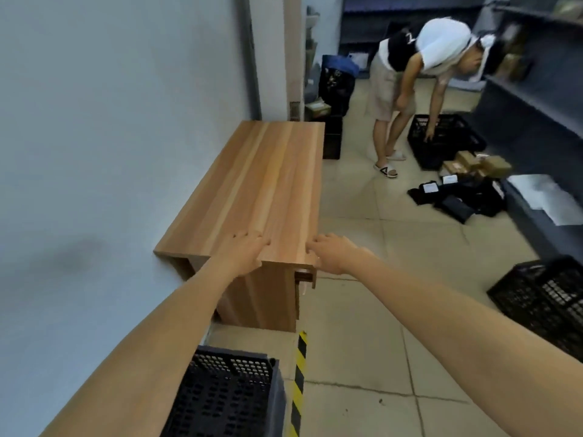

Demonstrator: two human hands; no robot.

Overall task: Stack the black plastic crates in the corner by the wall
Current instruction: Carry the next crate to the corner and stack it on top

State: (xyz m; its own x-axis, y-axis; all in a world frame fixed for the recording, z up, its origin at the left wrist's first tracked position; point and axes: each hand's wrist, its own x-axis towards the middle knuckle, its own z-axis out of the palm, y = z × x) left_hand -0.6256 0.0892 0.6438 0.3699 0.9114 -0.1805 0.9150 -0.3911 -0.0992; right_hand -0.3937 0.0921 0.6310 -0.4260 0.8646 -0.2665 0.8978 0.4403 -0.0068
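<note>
Pale floor tiles run along a grey-white wall, and a wooden worktop (pixel 265 184) stands against that wall. Both arms reach forward to its near end. The left hand (pixel 244 252) lies flat on the top with its fingers straight and holds nothing. The right hand (pixel 331 252) takes the corner of the same edge, fingers on top and the thumb side wrapped down over the lip.

One black crate (pixel 225 394) sits below the left forearm, against the wall and nearer the body than the hands. A second crate (pixel 542 302) rests on the floor well out to the right of the right hand. A third crate (pixel 444 140) is far ahead and to the right, where another person (pixel 410 77) bends over it with a hand inside. Small boxes and dark packets (pixel 467 190) lie on the floor just beyond that crate, beside grey shelving (pixel 536 99).

The crates look like moulded plastic with perforated walls and floor, so they are probably light for their bulk, stiff enough not to sag, and not fragile. The plastic may be a little slick. The surest hold is likely two hands on opposite sides of the top rim, or fingers hooked through wall openings, keeping the crate level so its rim seats on the one beneath.
</note>
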